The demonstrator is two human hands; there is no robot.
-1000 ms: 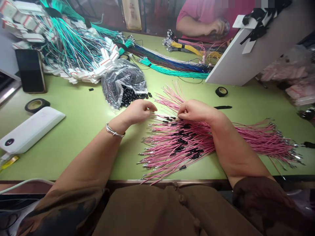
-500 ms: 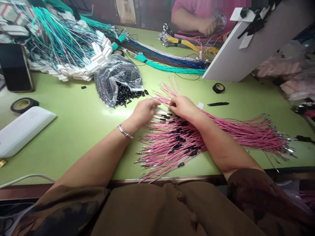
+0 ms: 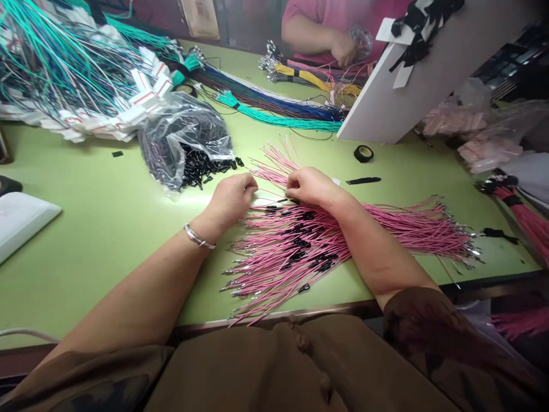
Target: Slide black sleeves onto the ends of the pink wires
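Note:
A fanned pile of pink wires [image 3: 386,229] with metal tips and small black sleeves lies across the green table [image 3: 107,229] in front of me. My left hand [image 3: 231,197] is curled at the pile's left edge, fingertips pinched on the end of one pink wire. My right hand [image 3: 311,186] rests on top of the pile, fingers pinched on the same wire near a black sleeve [image 3: 283,200]. The two hands are a short gap apart. A clear plastic bag of black sleeves [image 3: 184,143] lies open just beyond my left hand.
Teal and white wire bundles [image 3: 64,74] fill the far left. Blue and teal bundles [image 3: 278,111] lie behind. A tilted white board [image 3: 412,86] stands at right, a black tape roll [image 3: 363,153] before it. Another person in pink [image 3: 338,34] works opposite. A white device [image 3: 21,220] sits left.
The view has shifted so everything slid left. Both hands stay pinched on a wire at the pile's top edge, moving slightly closer to the bag.

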